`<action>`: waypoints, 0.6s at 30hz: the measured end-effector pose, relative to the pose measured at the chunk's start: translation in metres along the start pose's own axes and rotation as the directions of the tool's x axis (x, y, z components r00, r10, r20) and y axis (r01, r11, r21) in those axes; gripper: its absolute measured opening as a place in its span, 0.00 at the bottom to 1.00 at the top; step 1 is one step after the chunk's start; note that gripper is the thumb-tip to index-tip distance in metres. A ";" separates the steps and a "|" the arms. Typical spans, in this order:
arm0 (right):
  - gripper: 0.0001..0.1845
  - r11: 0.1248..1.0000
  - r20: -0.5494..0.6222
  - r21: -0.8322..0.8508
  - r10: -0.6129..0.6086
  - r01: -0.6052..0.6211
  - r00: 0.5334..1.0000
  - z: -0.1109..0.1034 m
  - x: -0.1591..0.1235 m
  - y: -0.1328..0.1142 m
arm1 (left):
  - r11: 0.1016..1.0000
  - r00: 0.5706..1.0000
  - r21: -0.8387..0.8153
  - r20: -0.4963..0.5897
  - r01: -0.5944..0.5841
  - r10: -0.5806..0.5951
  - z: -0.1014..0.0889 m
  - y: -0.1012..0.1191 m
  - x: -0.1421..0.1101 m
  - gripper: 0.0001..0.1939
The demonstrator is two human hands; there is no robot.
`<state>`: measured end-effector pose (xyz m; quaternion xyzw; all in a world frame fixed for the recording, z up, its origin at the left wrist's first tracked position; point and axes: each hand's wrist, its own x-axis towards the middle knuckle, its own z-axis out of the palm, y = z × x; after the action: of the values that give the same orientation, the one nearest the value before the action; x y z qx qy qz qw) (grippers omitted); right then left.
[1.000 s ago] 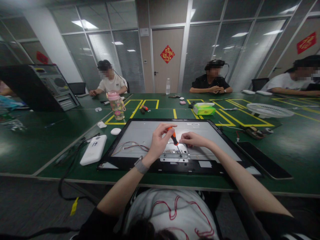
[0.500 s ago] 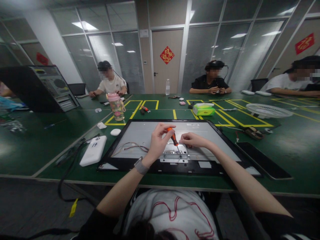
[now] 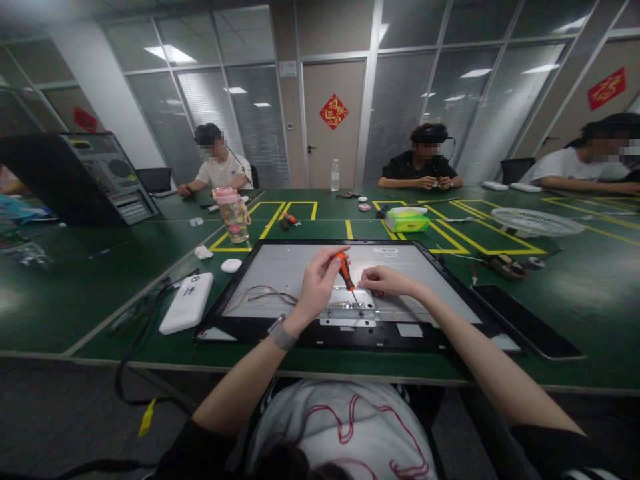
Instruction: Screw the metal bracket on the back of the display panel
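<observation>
A flat display panel (image 3: 270,267) with a black frame lies back side up on the table before me. My left hand (image 3: 320,280) grips an orange-and-black screwdriver (image 3: 345,270) by its handle. Its shaft slants down to the metal bracket (image 3: 347,321) near the panel's front edge, and the tip seems to meet a screw there. Just right of the screwdriver, my right hand (image 3: 387,280) rests over the panel with fingers curled together; whatever they may pinch is hidden. Thin wires (image 3: 265,291) lie on the panel to the left.
Left of the panel are a white power bank (image 3: 187,303), a white round case (image 3: 231,265) and a pink-lidded bottle (image 3: 233,217). A black phone (image 3: 525,320) lies close on the right. Behind stand a green tissue pack (image 3: 407,220) and a computer case (image 3: 100,177). Several people sit around.
My left fingers have shifted slightly on the screwdriver handle, and the handle leans a little further left. The right hand stays in place.
</observation>
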<state>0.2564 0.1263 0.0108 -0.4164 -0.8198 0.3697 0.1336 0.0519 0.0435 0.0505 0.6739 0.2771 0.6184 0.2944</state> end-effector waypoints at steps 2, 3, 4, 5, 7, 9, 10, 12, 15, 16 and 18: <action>0.24 1.000 0.003 0.004 0.006 -0.006 1.000 0.000 0.000 0.001 | 0.999 1.000 -0.050 0.018 0.018 -0.018 0.000 -0.001 0.000 0.15; 0.25 1.000 0.002 0.006 0.007 -0.007 1.000 0.000 0.001 0.001 | 0.997 0.999 -0.069 0.027 0.023 -0.021 0.000 -0.001 0.000 0.15; 0.25 1.000 0.002 0.006 0.006 -0.006 1.000 0.000 0.001 0.002 | 0.996 0.999 -0.082 0.034 0.026 -0.023 0.000 -0.002 -0.001 0.16; 0.25 1.000 0.000 0.005 0.002 -0.002 1.000 0.000 0.001 0.002 | 0.995 0.999 -0.092 0.040 0.030 -0.027 0.000 -0.002 -0.001 0.16; 0.24 1.000 0.000 0.002 -0.011 0.011 1.000 0.000 0.001 0.002 | 0.994 0.998 -0.102 0.050 0.036 -0.032 0.000 -0.003 0.000 0.16; 0.24 1.000 0.000 -0.006 -0.025 0.025 1.000 0.000 0.001 0.001 | 0.997 0.998 -0.077 0.048 0.032 -0.028 0.000 -0.004 0.000 0.15; 0.24 0.999 0.000 -0.010 -0.031 0.031 1.000 -0.001 0.001 0.000 | 0.998 0.999 -0.053 0.041 0.021 -0.019 0.000 -0.005 0.000 0.14; 0.24 0.999 -0.002 -0.014 -0.035 0.035 0.999 -0.001 0.000 -0.001 | 1.000 1.000 0.000 0.016 -0.012 0.012 -0.001 -0.005 0.001 0.11; 0.24 1.000 -0.008 -0.006 -0.020 0.020 1.000 0.000 -0.001 -0.002 | 0.999 1.000 0.044 -0.012 -0.027 0.028 -0.002 -0.005 0.001 0.10; 0.24 1.000 -0.010 -0.004 -0.012 0.012 1.000 0.000 -0.001 -0.002 | 0.999 1.000 0.039 -0.009 -0.021 0.022 -0.002 -0.005 0.001 0.11; 0.24 1.000 -0.011 -0.001 -0.005 0.005 1.000 0.000 0.000 0.000 | 1.000 1.000 0.006 0.012 -0.002 0.002 -0.002 -0.004 0.002 0.15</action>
<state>0.2564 0.1259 0.0110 -0.4164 -0.8202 0.3669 0.1388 0.0497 0.0474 0.0486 0.6786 0.2767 0.6139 0.2933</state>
